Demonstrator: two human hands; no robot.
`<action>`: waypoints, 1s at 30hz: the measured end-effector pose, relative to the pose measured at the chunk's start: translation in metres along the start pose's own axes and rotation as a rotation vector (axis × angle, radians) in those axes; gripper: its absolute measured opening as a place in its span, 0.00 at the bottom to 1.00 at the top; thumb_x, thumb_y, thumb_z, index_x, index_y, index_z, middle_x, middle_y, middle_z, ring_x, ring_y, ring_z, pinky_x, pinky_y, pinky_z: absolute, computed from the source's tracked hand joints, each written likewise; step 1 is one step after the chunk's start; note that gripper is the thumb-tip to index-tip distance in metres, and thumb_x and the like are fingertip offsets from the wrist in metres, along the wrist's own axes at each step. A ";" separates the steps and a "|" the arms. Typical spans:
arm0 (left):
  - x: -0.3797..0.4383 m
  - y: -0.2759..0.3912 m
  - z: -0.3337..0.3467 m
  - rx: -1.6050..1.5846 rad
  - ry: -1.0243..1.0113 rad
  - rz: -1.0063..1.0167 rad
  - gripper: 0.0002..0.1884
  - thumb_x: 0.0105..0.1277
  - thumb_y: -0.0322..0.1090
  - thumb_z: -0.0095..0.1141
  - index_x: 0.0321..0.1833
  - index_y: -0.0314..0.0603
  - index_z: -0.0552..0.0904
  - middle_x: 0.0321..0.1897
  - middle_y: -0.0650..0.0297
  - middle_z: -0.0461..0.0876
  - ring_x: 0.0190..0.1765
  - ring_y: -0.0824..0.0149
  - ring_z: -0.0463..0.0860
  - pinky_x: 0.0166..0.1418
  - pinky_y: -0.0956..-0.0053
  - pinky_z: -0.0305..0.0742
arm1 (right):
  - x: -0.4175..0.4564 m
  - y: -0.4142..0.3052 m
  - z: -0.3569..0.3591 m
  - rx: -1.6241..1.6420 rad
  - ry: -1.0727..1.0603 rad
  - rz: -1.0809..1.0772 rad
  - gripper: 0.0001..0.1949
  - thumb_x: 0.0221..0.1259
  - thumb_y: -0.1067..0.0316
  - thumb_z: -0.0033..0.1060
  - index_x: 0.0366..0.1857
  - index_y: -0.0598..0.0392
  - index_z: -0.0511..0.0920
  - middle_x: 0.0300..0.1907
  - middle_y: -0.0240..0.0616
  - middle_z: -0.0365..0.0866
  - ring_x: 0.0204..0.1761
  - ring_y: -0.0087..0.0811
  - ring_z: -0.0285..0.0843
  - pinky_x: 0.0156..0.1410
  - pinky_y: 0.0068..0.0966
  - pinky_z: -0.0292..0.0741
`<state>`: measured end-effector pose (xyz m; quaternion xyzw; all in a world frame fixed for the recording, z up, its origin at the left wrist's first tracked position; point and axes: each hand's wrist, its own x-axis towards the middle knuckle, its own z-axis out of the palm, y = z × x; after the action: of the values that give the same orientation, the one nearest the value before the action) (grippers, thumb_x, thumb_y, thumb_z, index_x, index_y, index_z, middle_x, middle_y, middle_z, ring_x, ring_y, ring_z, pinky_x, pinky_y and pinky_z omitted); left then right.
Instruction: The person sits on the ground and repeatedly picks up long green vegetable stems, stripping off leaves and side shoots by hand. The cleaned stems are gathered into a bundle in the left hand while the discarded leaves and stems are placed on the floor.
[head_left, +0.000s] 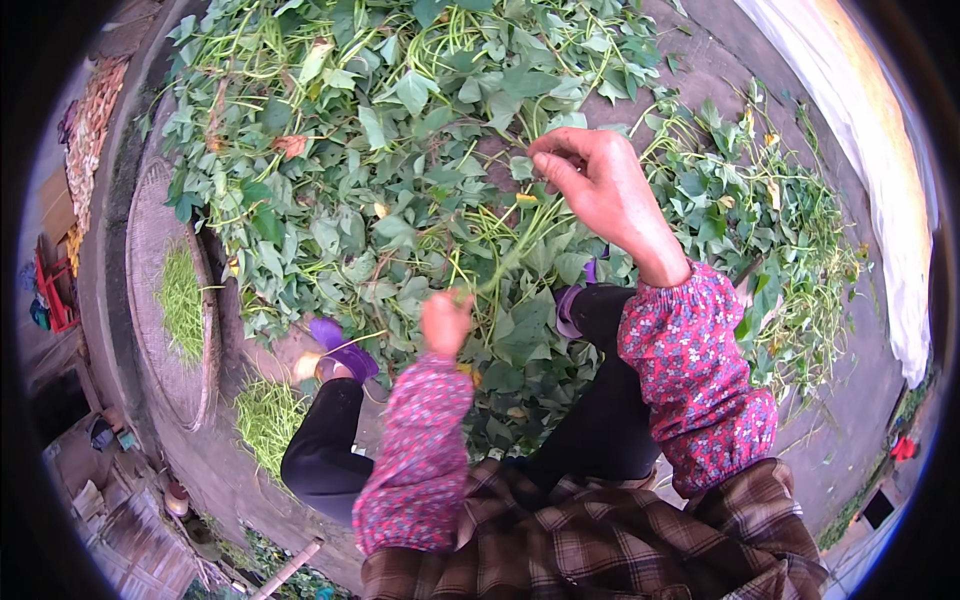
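Before me lies a broad heap of leafy green vines (420, 172), with lobed leaves and long pale stalks. My left hand (446, 322), blurred, is closed low over the heap between my knees. Green stalks (506, 266) run from its fist up to the right. Farther forward and to the right, my right hand (600, 187) is above the vines with its fingers curled and thumb near the forefinger. A small leaf (521, 167) shows at its fingertips; whether they pinch it or it lies behind is unclear.
Plucked green stalks form a pile (270, 420) beside my left foot in a purple shoe (345, 349). More stalks (181, 300) lie on a round woven tray (154, 225). Another vine heap (750, 187) is at right, near a white sheet (877, 150). A red plastic object (56, 289) stands far left.
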<state>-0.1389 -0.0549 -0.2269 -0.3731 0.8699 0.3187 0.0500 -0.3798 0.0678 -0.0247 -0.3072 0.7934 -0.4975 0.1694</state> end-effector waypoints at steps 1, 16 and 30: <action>0.012 0.037 -0.045 -0.080 0.019 0.126 0.11 0.55 0.38 0.63 0.37 0.41 0.85 0.23 0.50 0.81 0.26 0.53 0.81 0.32 0.63 0.74 | 0.000 0.006 -0.009 -0.015 0.034 -0.008 0.08 0.54 0.70 0.55 0.32 0.65 0.79 0.23 0.49 0.79 0.24 0.37 0.79 0.32 0.30 0.72; -0.033 0.210 -0.336 0.316 0.174 0.805 0.04 0.57 0.27 0.59 0.33 0.35 0.81 0.16 0.58 0.75 0.19 0.67 0.74 0.24 0.71 0.64 | -0.034 -0.057 0.043 0.489 -0.308 -0.396 0.12 0.55 0.70 0.62 0.43 0.62 0.77 0.35 0.37 0.79 0.35 0.27 0.75 0.39 0.23 0.73; -0.107 0.151 -0.124 -0.491 0.440 0.193 0.12 0.66 0.28 0.50 0.50 0.29 0.77 0.27 0.63 0.78 0.26 0.77 0.72 0.30 0.81 0.68 | -0.061 -0.043 0.077 1.117 -0.259 0.111 0.19 0.57 0.69 0.63 0.48 0.68 0.70 0.36 0.31 0.74 0.36 0.17 0.71 0.40 0.17 0.72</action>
<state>-0.1467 0.0156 -0.0156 -0.3499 0.7884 0.4337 -0.2605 -0.2760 0.0415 -0.0228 -0.1873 0.3981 -0.7896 0.4278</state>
